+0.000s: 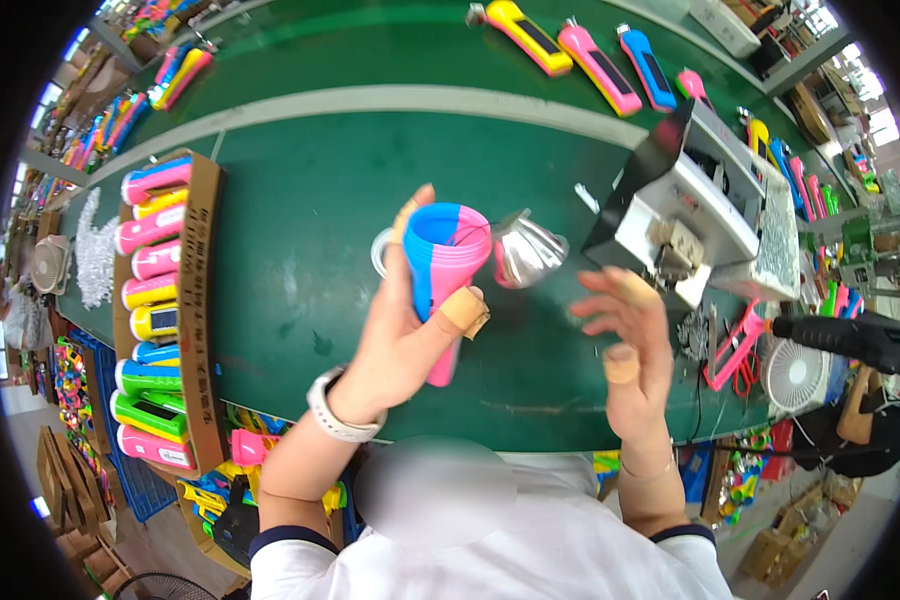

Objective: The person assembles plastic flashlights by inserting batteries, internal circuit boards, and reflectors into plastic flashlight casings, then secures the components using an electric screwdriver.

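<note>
We hold a blue and pink torch shell [446, 264] in our left hand [395, 330], its fingers wrapped around the body, with the wide round mouth turned up toward us above the green bench [310, 250]. A silver reflector [530, 252] sits just to the right of that mouth; we cannot tell whether the two touch. Our right hand [632, 320] hovers farther right with its fingers spread wide, apart from the reflector. Tan wraps [460, 308] cover both our thumbs. On our left stands a long carton [207, 330] of coloured torches, and on our right a black and white housing [660, 200], near a pink frame [735, 345] and a white fan [795, 375]. More torches [600, 65] lie along the far side.
</note>
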Motion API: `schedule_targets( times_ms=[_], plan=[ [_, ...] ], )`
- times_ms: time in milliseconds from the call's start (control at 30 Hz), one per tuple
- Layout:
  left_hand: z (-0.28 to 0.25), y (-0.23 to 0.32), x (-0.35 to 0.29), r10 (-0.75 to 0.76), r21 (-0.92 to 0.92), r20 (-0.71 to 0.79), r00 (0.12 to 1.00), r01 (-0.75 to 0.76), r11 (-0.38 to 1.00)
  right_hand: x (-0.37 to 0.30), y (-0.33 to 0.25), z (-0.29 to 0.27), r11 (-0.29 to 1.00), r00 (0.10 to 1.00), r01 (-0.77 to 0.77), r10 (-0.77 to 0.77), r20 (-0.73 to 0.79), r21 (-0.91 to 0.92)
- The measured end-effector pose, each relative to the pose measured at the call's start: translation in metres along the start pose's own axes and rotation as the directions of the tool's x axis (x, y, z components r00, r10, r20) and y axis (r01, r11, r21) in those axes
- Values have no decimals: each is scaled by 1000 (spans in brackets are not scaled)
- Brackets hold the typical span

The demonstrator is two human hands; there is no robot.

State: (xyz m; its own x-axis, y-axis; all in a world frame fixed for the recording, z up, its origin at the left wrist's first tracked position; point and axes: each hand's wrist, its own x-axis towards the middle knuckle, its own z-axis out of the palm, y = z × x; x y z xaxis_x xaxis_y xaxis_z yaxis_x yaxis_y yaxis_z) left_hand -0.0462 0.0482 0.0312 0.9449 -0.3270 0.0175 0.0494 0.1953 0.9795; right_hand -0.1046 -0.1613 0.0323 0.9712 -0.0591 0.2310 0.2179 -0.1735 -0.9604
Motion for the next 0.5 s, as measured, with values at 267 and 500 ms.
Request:
schedule_targets(
  times_ms=[267,500],
  plan=[
    [9,-27,12,-15,540,22,1000,0,842,-39,-27,-114,473,330,1,-832,-446,-881],
    [15,-26,32,78,961,237,968,-245,129,-7,-17,-172,940,660,335,-284,-695,-66]
  ],
)
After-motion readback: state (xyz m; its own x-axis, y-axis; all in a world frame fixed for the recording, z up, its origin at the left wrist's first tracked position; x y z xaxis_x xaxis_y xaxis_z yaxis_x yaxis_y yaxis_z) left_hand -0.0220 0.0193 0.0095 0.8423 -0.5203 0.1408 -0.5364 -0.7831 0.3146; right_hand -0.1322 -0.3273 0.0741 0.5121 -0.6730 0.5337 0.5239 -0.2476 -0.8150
